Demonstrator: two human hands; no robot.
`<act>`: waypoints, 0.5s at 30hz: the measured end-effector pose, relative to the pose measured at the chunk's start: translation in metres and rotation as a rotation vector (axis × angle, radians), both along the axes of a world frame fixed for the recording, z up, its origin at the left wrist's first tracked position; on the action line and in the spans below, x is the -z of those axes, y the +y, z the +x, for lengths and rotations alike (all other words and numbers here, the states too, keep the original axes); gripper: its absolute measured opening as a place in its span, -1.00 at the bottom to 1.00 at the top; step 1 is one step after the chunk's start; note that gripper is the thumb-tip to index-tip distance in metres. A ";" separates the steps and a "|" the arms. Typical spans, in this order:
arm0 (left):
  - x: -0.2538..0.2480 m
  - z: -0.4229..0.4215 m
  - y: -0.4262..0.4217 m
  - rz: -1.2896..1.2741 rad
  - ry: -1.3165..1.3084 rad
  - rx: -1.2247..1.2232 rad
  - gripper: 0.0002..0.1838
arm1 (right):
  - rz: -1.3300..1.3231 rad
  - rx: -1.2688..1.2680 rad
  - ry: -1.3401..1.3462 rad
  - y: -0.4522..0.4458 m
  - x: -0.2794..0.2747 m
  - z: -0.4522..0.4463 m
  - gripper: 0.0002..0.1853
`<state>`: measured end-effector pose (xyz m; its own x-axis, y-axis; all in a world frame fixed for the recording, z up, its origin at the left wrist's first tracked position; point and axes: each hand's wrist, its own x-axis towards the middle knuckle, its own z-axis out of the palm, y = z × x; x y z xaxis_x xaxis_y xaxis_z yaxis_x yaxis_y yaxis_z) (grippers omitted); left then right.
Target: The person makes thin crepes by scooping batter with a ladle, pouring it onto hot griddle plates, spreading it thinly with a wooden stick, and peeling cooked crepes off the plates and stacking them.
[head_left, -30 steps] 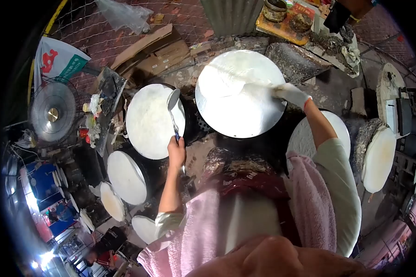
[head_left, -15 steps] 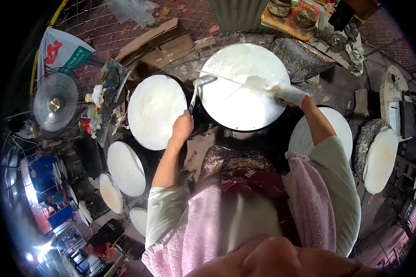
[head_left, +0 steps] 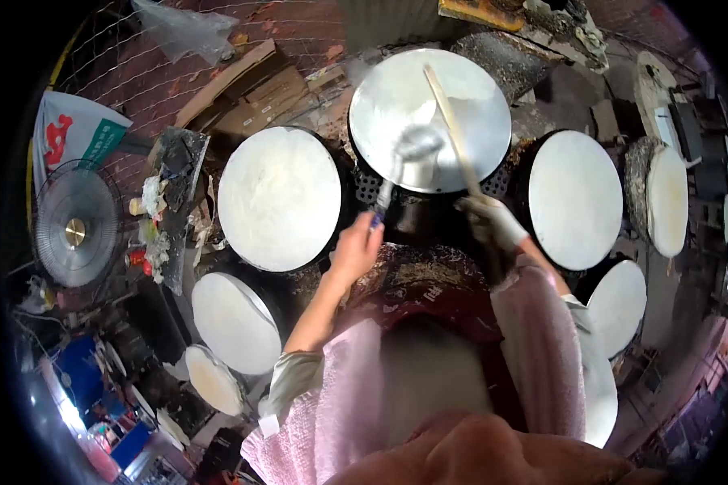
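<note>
My left hand (head_left: 356, 249) is closed around the blue-marked handle of a ladle (head_left: 417, 142). The ladle's bowl is blurred and hangs over the near part of a round griddle (head_left: 469, 81), whose surface looks shiny and silvery. My right hand (head_left: 497, 224), in a pale glove, grips a long wooden stick (head_left: 449, 117) at its near end. That stick reaches up across the griddle toward its far side. Whether the stick or ladle touches the surface, I cannot tell.
White-topped round griddles stand at the left (head_left: 279, 198) and right (head_left: 576, 200), with several more around me. A fan (head_left: 75, 232) stands at far left, near a cluttered ledge (head_left: 174, 202). Flattened cardboard (head_left: 251, 101) lies beyond, beside wire mesh.
The stick has swung from lying across the griddle to pointing away from me, and my right hand has drawn nearer. The ladle has moved right. The middle griddle's white surface now looks silvery.
</note>
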<state>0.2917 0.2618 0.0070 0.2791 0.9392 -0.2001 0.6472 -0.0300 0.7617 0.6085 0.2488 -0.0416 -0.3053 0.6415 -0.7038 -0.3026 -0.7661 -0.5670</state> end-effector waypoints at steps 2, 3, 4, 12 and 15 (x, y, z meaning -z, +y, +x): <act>-0.016 -0.028 0.005 0.091 -0.120 -0.147 -0.79 | 0.064 0.077 -0.166 0.014 0.015 -0.083 -0.62; -0.013 -0.046 0.006 0.142 -0.204 -0.208 -0.80 | 0.140 0.107 -0.247 0.023 0.029 -0.120 -0.61; -0.004 -0.065 0.006 0.105 -0.275 -0.260 -0.82 | 0.184 0.115 -0.349 0.031 0.049 -0.151 -0.59; 0.008 -0.146 -0.038 -0.091 -0.399 -0.381 -0.86 | 0.253 0.208 -1.180 0.007 0.107 -0.159 -0.55; 0.009 -0.157 -0.057 -0.143 -0.453 -0.428 -0.85 | 0.075 0.371 -0.958 0.002 0.039 -0.138 -0.57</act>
